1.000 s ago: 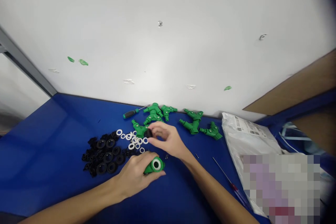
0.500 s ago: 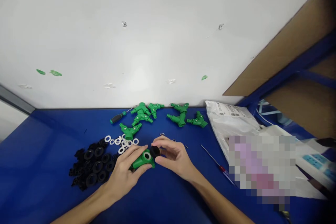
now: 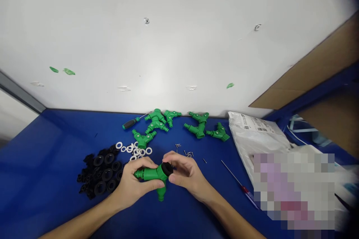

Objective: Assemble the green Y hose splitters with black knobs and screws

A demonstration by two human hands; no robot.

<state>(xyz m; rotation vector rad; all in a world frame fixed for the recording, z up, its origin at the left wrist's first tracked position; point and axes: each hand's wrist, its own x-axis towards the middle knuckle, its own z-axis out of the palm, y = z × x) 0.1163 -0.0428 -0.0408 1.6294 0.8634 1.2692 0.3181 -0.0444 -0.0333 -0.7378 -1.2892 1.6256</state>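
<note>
My left hand (image 3: 137,183) is closed round a green Y-shaped hose connector (image 3: 151,174), its branches pointing left and down. At the connector's right end sits a black ring-shaped cap (image 3: 167,168), against the opening or just over it; how far on it is I cannot tell. The fingers of my right hand (image 3: 187,173) pinch this black cap from the right. Just behind my left hand lie several white washers (image 3: 137,152), and to its left a heap of black rings and small black parts (image 3: 102,173).
More green connectors (image 3: 198,130) lie along the wall, with a green-and-black screwdriver (image 3: 131,123) beside them. Small screws (image 3: 189,154) are scattered behind my right hand. A red-handled screwdriver (image 3: 241,185) and a white plastic bag (image 3: 252,134) lie to the right on the blue table (image 3: 70,130).
The green connector has turned so its side and lower branch show. The black cap has moved from beside the opening onto or against it. The whole view has shifted slightly.
</note>
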